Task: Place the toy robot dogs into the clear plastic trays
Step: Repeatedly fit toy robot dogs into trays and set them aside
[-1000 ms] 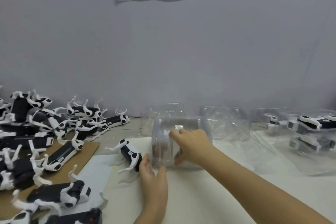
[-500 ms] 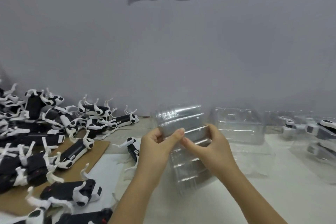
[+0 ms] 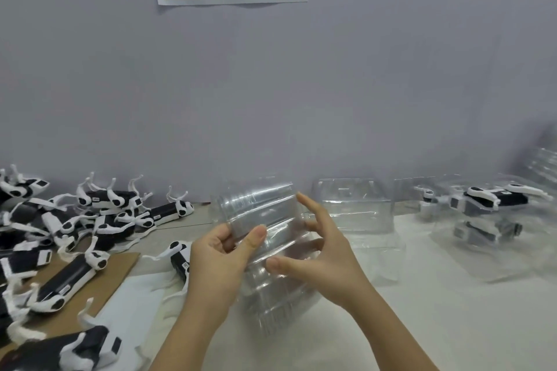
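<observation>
Right now both hands hold a stack of clear plastic trays (image 3: 265,238) above the white table (image 3: 437,319). The left hand (image 3: 220,262) pinches its near edge between thumb and fingers; the right hand (image 3: 319,259) grips the other side, forefinger lifted and spread. Left of the stack lies one toy robot dog (image 3: 180,259), with a pile of robot dogs (image 3: 90,220) beyond it. Right of the stack sits an empty tray (image 3: 355,208), then packed dogs (image 3: 488,205).
</observation>
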`<state>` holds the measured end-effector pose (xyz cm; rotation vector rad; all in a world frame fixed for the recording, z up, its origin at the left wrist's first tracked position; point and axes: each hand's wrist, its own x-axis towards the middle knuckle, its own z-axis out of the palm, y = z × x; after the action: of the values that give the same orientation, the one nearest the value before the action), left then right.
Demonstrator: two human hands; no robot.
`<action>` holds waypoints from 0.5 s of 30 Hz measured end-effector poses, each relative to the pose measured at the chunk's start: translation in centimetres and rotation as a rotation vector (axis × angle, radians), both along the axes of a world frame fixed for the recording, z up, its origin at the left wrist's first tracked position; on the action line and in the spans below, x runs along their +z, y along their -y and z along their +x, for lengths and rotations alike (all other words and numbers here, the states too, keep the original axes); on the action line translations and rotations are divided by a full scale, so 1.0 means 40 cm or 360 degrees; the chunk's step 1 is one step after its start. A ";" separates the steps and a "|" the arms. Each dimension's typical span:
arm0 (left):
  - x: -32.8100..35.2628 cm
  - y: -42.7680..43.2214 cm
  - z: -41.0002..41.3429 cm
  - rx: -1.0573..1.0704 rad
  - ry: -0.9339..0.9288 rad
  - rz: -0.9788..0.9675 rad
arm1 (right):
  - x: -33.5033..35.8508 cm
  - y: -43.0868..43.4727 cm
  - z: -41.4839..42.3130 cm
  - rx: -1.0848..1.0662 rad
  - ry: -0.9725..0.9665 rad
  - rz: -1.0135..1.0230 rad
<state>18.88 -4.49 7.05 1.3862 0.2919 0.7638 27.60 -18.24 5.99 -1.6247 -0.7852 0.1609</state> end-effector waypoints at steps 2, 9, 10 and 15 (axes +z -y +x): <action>0.001 0.001 0.000 -0.0012 -0.0015 -0.0020 | 0.001 0.003 0.004 -0.0007 -0.0027 0.0041; 0.003 0.004 -0.010 -0.0049 0.0045 -0.0110 | -0.004 -0.008 -0.021 -0.0112 0.0092 -0.0118; 0.002 0.005 -0.010 -0.0056 0.0037 -0.0105 | -0.005 -0.015 -0.025 -0.0140 0.0076 -0.0112; 0.002 0.009 -0.011 -0.0150 0.0005 -0.0106 | 0.006 -0.011 -0.010 -0.0157 -0.0036 -0.0001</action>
<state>18.46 -4.85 7.14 1.3265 0.2455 0.6729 27.20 -17.81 6.23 -1.6560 -0.6860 0.1091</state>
